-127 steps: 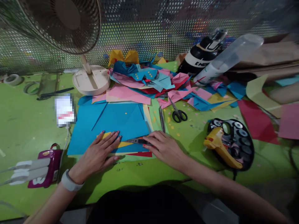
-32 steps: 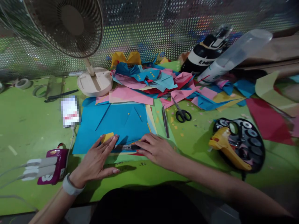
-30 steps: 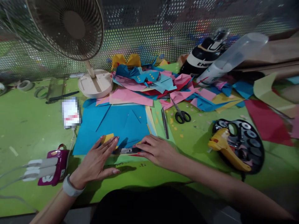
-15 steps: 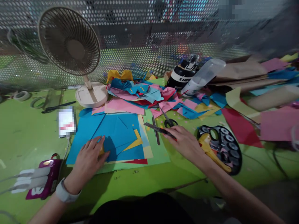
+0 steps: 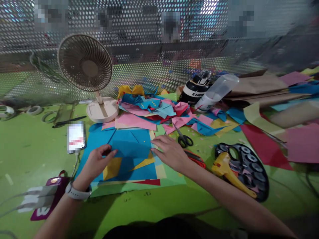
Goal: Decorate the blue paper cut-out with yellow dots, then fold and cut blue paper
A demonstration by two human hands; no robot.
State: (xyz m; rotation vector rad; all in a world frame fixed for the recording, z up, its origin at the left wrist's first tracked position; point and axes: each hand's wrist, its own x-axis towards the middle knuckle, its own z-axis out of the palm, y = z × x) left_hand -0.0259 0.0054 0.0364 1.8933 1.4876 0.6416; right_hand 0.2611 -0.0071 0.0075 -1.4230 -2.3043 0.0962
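Observation:
My left hand (image 5: 96, 164), with a pale watch on its wrist, is over the left part of a blue paper sheet (image 5: 124, 137). Its fingers are loosely bent and apart, holding nothing. Beside its thumb lies a yellow paper piece (image 5: 113, 168). My right hand (image 5: 171, 152) reaches across the sheet's right edge, fingers stretched out and empty. Close to its fingertips is a thin angled yellow paper piece (image 5: 146, 161). A red and black utility knife (image 5: 196, 159) lies by the right wrist, partly covered by the arm. Dark-handled scissors (image 5: 184, 140) rest just beyond this hand.
A fan (image 5: 102, 109) stands behind the sheet, and a phone (image 5: 76, 137) lies left of it. Crumpled paper scraps (image 5: 149, 108), a black bottle (image 5: 193, 91) and a tilted clear bottle (image 5: 219, 89) line the back. Rightward lies a black palette (image 5: 259, 176) with a yellow-handled tool (image 5: 239, 181).
My right hand has let go of the utility knife, now on the table, and moved left over the paper. My left hand has lifted off the yellow piece. The camera view has shifted.

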